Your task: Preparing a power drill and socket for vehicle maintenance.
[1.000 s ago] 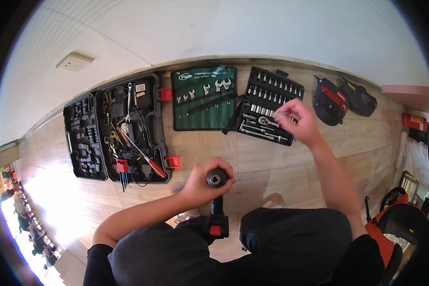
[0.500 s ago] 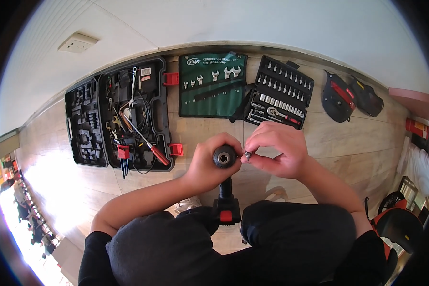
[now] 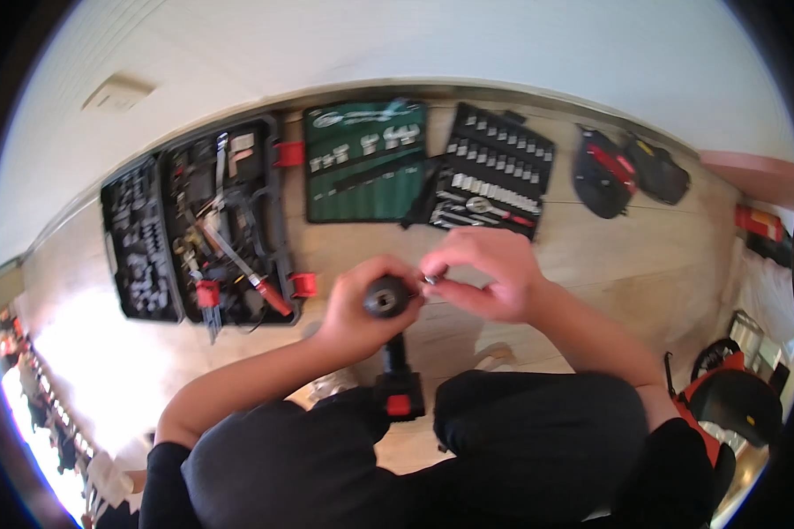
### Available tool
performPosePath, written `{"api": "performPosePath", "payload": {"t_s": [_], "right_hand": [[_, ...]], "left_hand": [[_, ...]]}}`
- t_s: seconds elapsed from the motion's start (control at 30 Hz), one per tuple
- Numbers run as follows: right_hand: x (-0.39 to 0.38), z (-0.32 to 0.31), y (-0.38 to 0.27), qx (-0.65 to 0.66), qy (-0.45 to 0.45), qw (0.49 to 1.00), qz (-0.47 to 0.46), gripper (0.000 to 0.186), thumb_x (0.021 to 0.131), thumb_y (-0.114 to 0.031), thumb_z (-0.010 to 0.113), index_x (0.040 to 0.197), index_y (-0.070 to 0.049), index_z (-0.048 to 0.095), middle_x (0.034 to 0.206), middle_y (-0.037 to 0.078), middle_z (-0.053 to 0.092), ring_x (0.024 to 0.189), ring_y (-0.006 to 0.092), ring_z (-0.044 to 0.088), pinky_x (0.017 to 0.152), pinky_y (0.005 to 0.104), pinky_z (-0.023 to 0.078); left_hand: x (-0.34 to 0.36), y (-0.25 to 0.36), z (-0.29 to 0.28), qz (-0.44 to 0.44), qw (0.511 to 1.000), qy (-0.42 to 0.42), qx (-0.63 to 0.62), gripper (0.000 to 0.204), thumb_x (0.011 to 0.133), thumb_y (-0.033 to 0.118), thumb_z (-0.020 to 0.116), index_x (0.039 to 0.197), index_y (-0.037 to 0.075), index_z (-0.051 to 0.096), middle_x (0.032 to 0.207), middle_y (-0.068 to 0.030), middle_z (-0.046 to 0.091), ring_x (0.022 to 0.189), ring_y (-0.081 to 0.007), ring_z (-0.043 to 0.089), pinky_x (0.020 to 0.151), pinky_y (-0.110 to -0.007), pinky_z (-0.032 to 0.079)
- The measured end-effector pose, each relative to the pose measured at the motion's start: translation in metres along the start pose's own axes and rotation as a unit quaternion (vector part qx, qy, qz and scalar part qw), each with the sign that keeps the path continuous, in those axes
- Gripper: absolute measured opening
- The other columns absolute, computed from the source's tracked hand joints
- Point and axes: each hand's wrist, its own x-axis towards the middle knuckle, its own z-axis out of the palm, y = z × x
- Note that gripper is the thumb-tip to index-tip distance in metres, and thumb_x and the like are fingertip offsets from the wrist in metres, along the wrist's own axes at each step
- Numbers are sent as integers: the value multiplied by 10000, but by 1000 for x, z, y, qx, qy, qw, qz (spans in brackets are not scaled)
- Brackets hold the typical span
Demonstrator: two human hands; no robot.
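My left hand (image 3: 355, 310) grips a black cordless drill (image 3: 389, 339) just below its chuck (image 3: 385, 297), with the chuck pointing up at the camera. My right hand (image 3: 485, 273) pinches a small metal bit (image 3: 430, 280) right beside the chuck, its tip at the chuck's edge. The drill's body runs down between my knees to a red-and-black battery base (image 3: 398, 399). I sit on a wooden floor (image 3: 582, 247), legs in dark trousers.
Along the wall lie an open black tool case (image 3: 198, 234) full of hand tools, a green wrench roll (image 3: 364, 159), an open black socket set (image 3: 494, 172) and black-and-red pouches (image 3: 626, 172). More red and black gear (image 3: 737, 397) sits at the right.
My right hand came back from the socket set to the drill's chuck with a small bit. The view has tilted down slightly, and the left hand keeps its hold on the drill.
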Motion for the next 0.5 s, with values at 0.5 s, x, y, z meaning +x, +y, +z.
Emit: {"api": "performPosePath", "payload": {"t_s": [0.5], "right_hand": [[-120, -138, 215, -51, 245, 862, 441, 211, 843, -79, 802, 1034, -13, 743, 816, 84, 738, 698, 144, 704, 646, 297, 554]], "left_hand": [[-4, -15, 6, -20, 998, -30, -42, 231, 809, -99, 776, 930, 38, 635, 956, -76, 672, 903, -176, 674, 831, -310, 538]]}}
